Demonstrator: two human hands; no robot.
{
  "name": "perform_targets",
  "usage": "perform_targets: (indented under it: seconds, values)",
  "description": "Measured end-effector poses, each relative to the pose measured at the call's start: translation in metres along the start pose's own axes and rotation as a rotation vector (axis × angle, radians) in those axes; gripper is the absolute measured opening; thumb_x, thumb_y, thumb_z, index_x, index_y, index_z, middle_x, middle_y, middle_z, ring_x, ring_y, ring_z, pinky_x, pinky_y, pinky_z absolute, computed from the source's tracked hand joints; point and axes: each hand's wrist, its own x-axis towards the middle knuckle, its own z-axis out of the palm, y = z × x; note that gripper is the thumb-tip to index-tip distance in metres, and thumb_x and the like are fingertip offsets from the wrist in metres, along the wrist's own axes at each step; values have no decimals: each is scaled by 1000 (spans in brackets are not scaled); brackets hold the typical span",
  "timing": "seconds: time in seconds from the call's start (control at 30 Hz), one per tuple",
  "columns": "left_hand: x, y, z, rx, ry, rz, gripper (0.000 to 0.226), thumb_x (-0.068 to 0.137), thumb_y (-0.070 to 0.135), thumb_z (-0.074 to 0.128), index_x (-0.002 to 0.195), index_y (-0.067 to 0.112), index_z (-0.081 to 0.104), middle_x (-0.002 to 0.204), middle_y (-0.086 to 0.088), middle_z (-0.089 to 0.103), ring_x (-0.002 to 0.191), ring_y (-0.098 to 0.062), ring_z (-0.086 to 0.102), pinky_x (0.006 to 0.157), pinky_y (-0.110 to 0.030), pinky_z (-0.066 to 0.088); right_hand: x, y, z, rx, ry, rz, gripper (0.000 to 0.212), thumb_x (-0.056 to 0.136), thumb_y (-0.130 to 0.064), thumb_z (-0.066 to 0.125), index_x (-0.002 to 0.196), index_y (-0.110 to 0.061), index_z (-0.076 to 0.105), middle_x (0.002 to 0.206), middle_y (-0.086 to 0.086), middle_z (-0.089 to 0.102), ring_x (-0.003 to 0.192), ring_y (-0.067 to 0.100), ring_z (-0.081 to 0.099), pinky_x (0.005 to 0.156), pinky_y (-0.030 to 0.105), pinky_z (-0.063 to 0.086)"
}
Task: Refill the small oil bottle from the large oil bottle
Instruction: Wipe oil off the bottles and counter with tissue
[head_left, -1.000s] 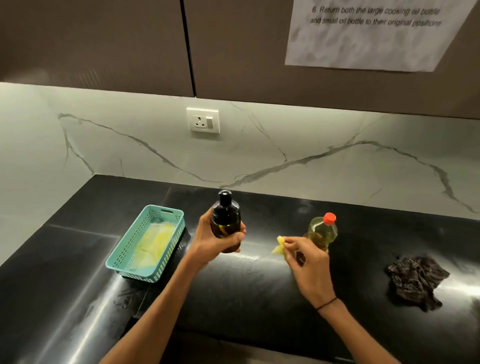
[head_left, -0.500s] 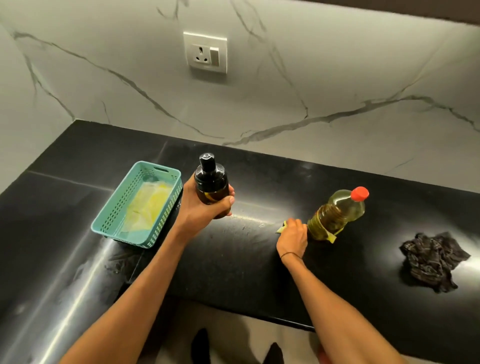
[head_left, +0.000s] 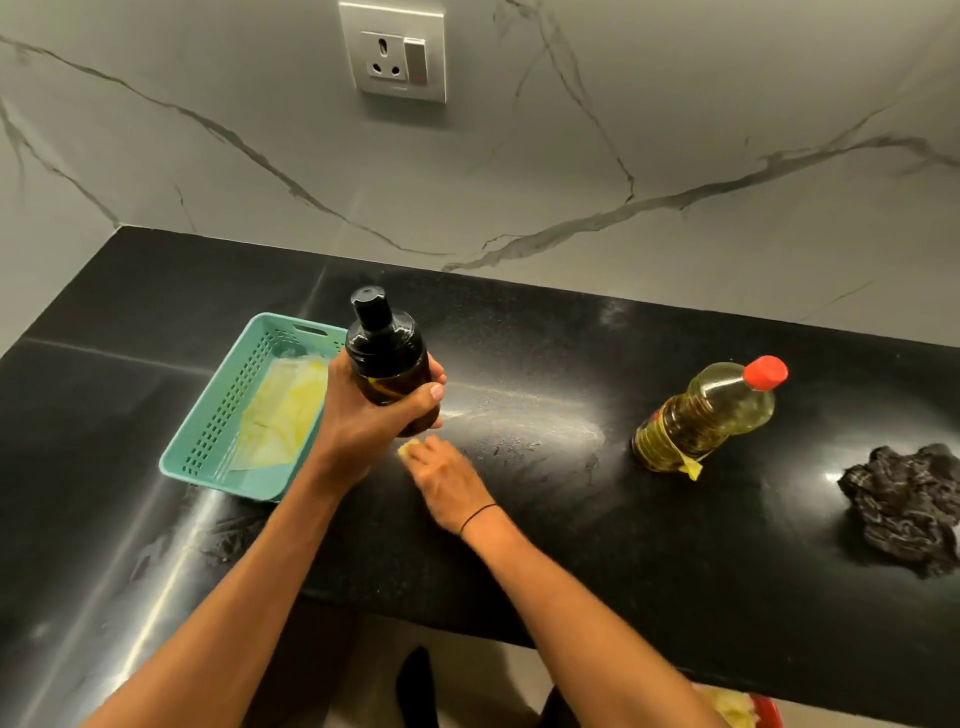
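My left hand (head_left: 363, 415) grips the small dark oil bottle (head_left: 387, 358) with its black cap on, holding it upright just above the black counter (head_left: 571, 545). Directly below the bottle, my right hand (head_left: 444, 480) presses a small yellow cloth (head_left: 410, 446) onto the counter; most of the cloth is hidden under the fingers. The large oil bottle (head_left: 711, 410) stands to the right with its red cap on, part full of yellow oil, well clear of both hands.
A teal basket (head_left: 208, 447) with yellow cloths inside sits left of my left hand. A crumpled dark rag (head_left: 909, 504) lies at the far right. A smeared patch shines on the counter between the two bottles. A wall socket (head_left: 392, 52) is on the marble backsplash.
My right hand slid left with the yellow cloth, from beside the large bottle to under the small bottle. The view tilted further down. My left hand kept holding the small bottle.
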Motion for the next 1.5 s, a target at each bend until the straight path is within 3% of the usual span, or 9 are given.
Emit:
perform_targets:
  seconds: [0.27,0.4,0.57,0.87,0.93,1.1,1.2,1.4,1.5]
  values:
    - [-6,3,-16,26,-16,22,27,83,19,83,104,35,76,97,-14,75,86,-30,75,65,-39,65,-31,125,-56,-113,396,804,29,102,0,41,110,0,69,114,19,64,107,30,52,88,28,39]
    - [-8,3,-11,3,-21,35,25,83,18,82,101,35,76,94,-12,74,82,-30,73,64,-40,66,-14,31,-15,60,265,453,24,106,-13,43,96,-6,64,99,13,61,94,26,54,87,34,47]
    - [-12,-2,-9,26,-54,35,27,84,16,83,103,35,77,94,-12,75,82,-29,74,64,-41,66,-42,-16,10,-14,-26,-135,38,98,0,53,135,-4,57,126,11,60,105,26,53,93,36,47]
    - [-17,-13,-10,47,-63,62,20,88,17,81,106,18,72,97,-15,74,86,-31,74,64,-41,66,-80,87,-47,-68,395,823,28,101,2,43,111,2,69,108,16,65,104,33,54,89,35,44]
    - [-17,-13,-4,34,-63,72,20,88,18,81,106,20,72,98,-17,73,86,-31,74,64,-40,66,-67,47,-27,90,397,711,24,106,-9,44,102,-4,68,102,6,58,98,23,55,91,34,44]
    - [-16,-14,8,19,-97,66,22,87,17,82,107,20,72,97,-18,73,84,-32,74,63,-42,66,-61,-38,23,136,6,-52,44,95,8,57,138,-3,58,134,11,59,112,27,52,100,34,49]
    - [-17,-13,9,13,-113,79,22,88,17,83,105,28,74,96,-16,74,81,-31,75,63,-43,66,-74,-8,7,70,-13,-134,43,97,5,56,140,-3,56,135,12,60,111,27,53,96,34,48]
    - [-23,-18,-2,19,-96,68,22,89,18,83,108,22,72,99,-12,74,90,-29,75,66,-41,66,-118,108,-55,-74,302,656,32,101,4,46,126,0,66,126,20,65,113,35,53,101,36,43]
    - [-24,-19,-1,1,-80,56,23,89,21,83,108,23,72,100,-11,74,91,-27,75,67,-41,66,-116,87,-52,-62,375,741,30,101,4,42,116,0,67,118,18,65,107,32,52,94,36,45]
